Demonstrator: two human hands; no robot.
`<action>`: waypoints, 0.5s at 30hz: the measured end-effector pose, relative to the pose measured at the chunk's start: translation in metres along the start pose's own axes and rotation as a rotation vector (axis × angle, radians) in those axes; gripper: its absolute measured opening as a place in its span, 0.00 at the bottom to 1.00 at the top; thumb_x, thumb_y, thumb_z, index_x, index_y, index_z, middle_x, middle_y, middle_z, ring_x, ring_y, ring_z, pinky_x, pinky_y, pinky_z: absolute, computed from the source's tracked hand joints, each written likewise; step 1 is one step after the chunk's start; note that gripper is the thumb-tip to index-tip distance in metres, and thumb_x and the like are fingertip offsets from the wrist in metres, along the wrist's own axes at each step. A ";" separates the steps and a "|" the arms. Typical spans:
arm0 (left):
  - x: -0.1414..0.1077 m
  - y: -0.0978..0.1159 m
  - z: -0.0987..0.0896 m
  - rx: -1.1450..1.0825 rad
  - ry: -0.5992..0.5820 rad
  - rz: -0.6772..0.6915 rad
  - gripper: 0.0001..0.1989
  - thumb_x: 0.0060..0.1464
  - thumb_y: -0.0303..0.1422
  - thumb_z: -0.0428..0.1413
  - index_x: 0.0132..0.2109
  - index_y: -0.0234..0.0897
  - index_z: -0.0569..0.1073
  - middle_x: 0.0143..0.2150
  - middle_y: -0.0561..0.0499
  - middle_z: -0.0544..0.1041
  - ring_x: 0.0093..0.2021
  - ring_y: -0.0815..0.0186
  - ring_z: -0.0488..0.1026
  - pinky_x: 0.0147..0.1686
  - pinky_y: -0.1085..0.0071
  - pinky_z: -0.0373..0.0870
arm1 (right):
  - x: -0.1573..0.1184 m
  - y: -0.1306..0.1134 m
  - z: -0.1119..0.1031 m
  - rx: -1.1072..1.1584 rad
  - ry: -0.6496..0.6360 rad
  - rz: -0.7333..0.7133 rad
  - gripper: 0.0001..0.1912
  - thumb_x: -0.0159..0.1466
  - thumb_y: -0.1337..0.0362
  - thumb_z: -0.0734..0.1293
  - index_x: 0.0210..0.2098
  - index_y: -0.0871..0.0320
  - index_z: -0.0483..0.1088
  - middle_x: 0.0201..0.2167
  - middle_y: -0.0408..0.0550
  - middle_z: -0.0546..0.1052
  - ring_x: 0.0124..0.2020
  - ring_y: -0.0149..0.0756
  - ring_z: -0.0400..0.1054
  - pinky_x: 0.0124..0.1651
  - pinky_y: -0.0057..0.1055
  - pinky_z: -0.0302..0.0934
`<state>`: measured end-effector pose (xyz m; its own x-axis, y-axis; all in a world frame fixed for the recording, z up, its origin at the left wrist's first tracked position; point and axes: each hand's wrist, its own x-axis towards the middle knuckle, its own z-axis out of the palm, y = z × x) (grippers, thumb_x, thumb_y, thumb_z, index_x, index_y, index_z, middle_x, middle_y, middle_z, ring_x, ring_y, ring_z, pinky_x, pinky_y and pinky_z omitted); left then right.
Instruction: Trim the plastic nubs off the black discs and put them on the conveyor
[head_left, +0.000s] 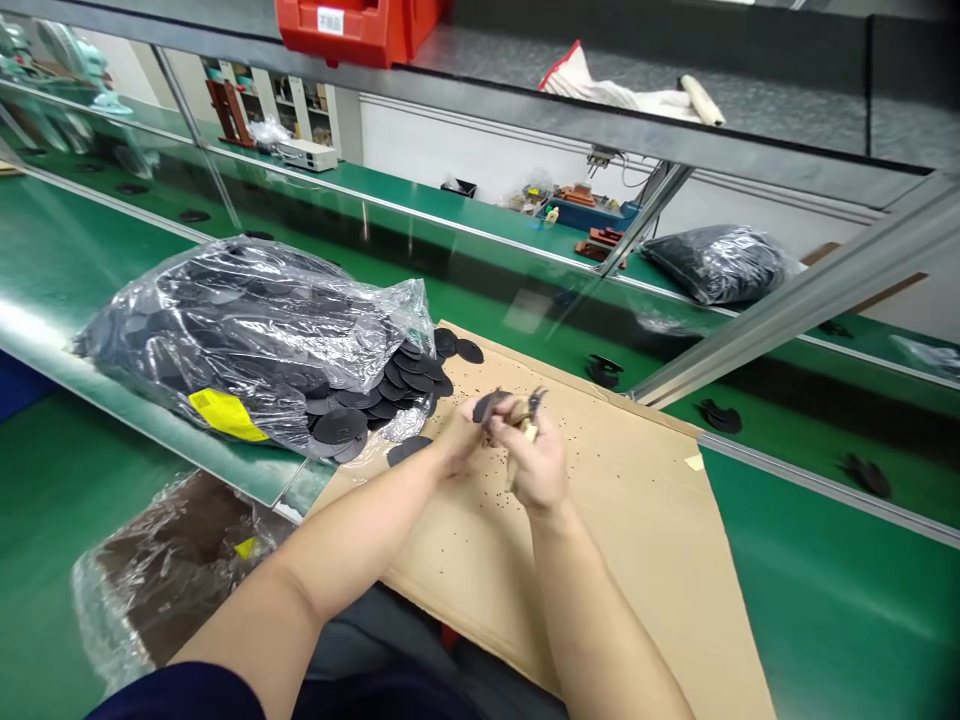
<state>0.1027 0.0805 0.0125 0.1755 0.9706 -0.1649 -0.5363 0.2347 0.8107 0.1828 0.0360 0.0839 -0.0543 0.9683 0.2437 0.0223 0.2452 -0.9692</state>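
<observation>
Above a cardboard sheet [622,530], my left hand [459,440] is closed on a thin black disc [487,406]. My right hand [543,462] is wrapped round small nippers [513,472] with pale handles and a dark metal head. Both hands are close together, and the fingers partly cover the disc and the tool. To their left, a pile of black discs [405,380] spills from the mouth of a clear plastic bag [247,310]. A few more discs lie on the cardboard by the pile. Tiny dark bits are scattered across the sheet.
A green conveyor belt [795,400] carrying several black parts runs behind the cardboard. A slanting metal post [765,290] stands at the right. Overhead, a shelf holds a red bin [341,30] and a white glove [600,90]. A plastic-lined box [172,570] sits at lower left.
</observation>
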 end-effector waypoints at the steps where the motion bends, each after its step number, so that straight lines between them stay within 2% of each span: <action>1: 0.000 0.001 0.000 -0.020 -0.012 -0.017 0.20 0.40 0.29 0.65 0.44 0.32 0.73 0.27 0.52 0.74 0.23 0.72 0.67 0.24 0.75 0.64 | 0.001 0.006 -0.014 0.201 0.022 0.064 0.07 0.53 0.64 0.66 0.32 0.55 0.66 0.27 0.43 0.72 0.27 0.34 0.65 0.33 0.34 0.62; 4: 0.001 0.004 -0.002 -0.066 -0.010 -0.071 0.22 0.38 0.29 0.67 0.43 0.34 0.72 0.31 0.51 0.75 0.25 0.70 0.71 0.27 0.73 0.68 | 0.002 0.028 -0.045 0.549 0.002 0.276 0.07 0.48 0.66 0.66 0.28 0.56 0.67 0.22 0.42 0.70 0.23 0.32 0.62 0.30 0.33 0.61; 8: -0.001 0.007 -0.004 -0.053 0.000 -0.076 0.20 0.42 0.35 0.66 0.42 0.34 0.72 0.32 0.49 0.76 0.29 0.67 0.74 0.30 0.69 0.72 | 0.002 0.055 -0.061 0.694 -0.049 0.490 0.08 0.46 0.69 0.65 0.28 0.57 0.70 0.22 0.44 0.73 0.21 0.31 0.61 0.29 0.34 0.62; 11: -0.004 0.009 -0.003 -0.023 -0.020 -0.070 0.21 0.42 0.36 0.66 0.43 0.34 0.72 0.34 0.49 0.77 0.32 0.66 0.74 0.32 0.68 0.73 | 0.001 0.065 -0.062 0.723 -0.059 0.507 0.08 0.47 0.69 0.65 0.29 0.57 0.70 0.22 0.43 0.73 0.21 0.32 0.62 0.29 0.33 0.63; 15: -0.008 0.011 0.001 -0.016 -0.103 -0.035 0.30 0.36 0.29 0.69 0.49 0.38 0.71 0.43 0.48 0.78 0.41 0.64 0.75 0.39 0.66 0.73 | 0.001 0.068 -0.061 0.696 -0.036 0.488 0.06 0.48 0.68 0.66 0.28 0.58 0.70 0.21 0.43 0.73 0.22 0.33 0.65 0.26 0.31 0.63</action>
<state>0.0963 0.0755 0.0232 0.2778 0.9513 -0.1335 -0.5416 0.2699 0.7961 0.2452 0.0565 0.0207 -0.2303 0.9530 -0.1968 -0.5673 -0.2958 -0.7686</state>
